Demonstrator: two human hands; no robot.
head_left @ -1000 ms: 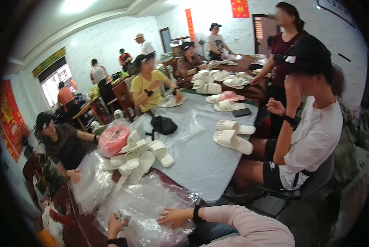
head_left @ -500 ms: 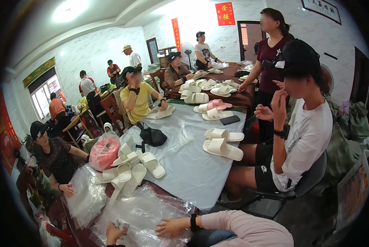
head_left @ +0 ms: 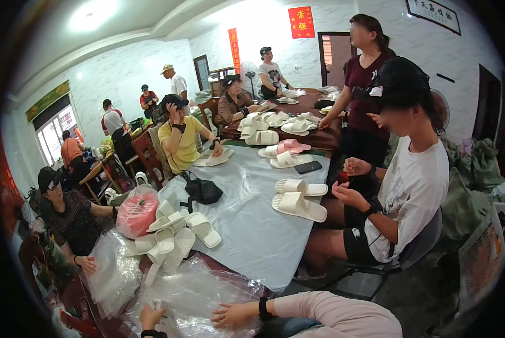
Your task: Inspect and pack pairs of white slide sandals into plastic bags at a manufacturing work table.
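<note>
At the near edge of the table (head_left: 275, 248), both hands sit on a heap of clear plastic bags (head_left: 196, 293). Right hand (head_left: 232, 314), wrist in a dark band and pink sleeve, lies flat with fingers spread on the film, holding nothing. Left hand (head_left: 151, 316) is mostly cut by the frame edge; it seems to pinch a small white item, can't tell what, nor how far the fingers close.

Progress, as a judgement: early. Pile of loose white slippers (head_left: 173, 234) lies unbagged just beyond the plastic. No slipper is in either hand or inside a bag that I can see. One more white pair (head_left: 298, 198) sits across the table in front of a seated person in a white shirt (head_left: 413, 186), with a pink-and-white pair (head_left: 286, 153) and a dark phone (head_left: 308, 167) further up. A red mesh bag (head_left: 135, 211) and a black pouch (head_left: 203, 190) are beside the pile.

Surface: long table under a pale sheet, glossy. Second table behind carries more white slippers (head_left: 263, 127). Room: white walls, red hangings, ceiling lamp, window at left, several people seated and standing around.
</note>
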